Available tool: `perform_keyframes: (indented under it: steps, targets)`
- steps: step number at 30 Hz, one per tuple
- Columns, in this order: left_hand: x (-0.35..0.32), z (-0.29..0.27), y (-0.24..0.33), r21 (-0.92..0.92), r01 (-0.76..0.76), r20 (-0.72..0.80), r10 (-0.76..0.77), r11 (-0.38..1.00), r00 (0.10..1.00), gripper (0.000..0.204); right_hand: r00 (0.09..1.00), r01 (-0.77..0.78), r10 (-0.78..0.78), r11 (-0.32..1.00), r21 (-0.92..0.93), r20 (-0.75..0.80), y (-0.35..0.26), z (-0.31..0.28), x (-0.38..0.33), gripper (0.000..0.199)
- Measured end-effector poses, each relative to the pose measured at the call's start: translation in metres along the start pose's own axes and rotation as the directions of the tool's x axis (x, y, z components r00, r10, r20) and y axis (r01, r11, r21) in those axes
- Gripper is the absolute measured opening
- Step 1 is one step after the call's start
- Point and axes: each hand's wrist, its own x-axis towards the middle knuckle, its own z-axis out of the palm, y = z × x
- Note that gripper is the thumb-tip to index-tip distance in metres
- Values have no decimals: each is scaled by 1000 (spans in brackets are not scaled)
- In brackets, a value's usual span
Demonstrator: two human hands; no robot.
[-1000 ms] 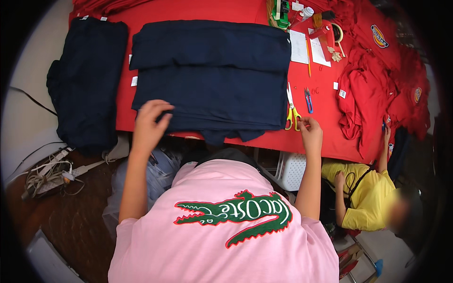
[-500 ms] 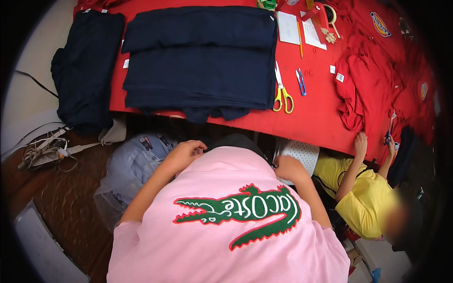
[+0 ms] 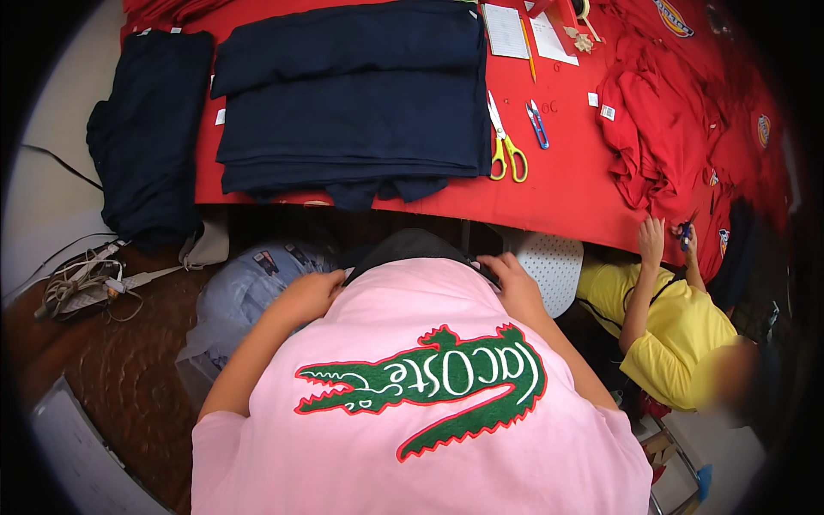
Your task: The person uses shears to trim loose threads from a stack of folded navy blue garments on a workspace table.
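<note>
A pink shirt (image 3: 378, 318) with a large green crocodile patch covers my torso, and dark trousers (image 3: 412, 245) show beyond its hem. At the left side of my waist, my left hand (image 3: 311, 294) is closed, its fingertips hidden at the hem. My right hand (image 3: 512, 281) sits at the right side of my waist with bent fingers against the dark cloth edge. What either hand pinches is too hidden to name. Folded navy garments (image 3: 352, 94) lie on the red table (image 3: 549, 184) ahead, with yellow-handled scissors (image 3: 508, 160) and blue thread snips (image 3: 538, 125) to their right.
Another navy garment (image 3: 150, 129) hangs over the table's left end. Tangled cables (image 3: 81, 283) and a plastic bag (image 3: 249, 287) lie at left. A white perforated stool (image 3: 549, 266) stands under the table edge. At right, a person in yellow (image 3: 678, 335) handles red garments (image 3: 652, 129).
My hands have shifted along my waist, the left fingers now less visible and the right ones more so. The view has tilted, with the table sitting higher. The person at right still handles red cloth.
</note>
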Motion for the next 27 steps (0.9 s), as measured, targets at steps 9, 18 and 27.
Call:
perform_keyframes:
  steps: [9, 18, 27]
  targets:
    - [3, 23, 1, -188, -126, -118, 105, 974, 987, 37, 920, 168, 14, 890, -425, 392, 4, -5, 21, 21]
    - [123, -26, 129, 109, -684, 377, 606, 722, 700, 29, 777, -548, 523, 836, -34, 351, 51, -24, -130, 37]
    - [145, 0, 176, 158, -699, 374, 613, 698, 696, 30, 595, -667, 722, 689, -285, 354, 84, -36, -197, 30]
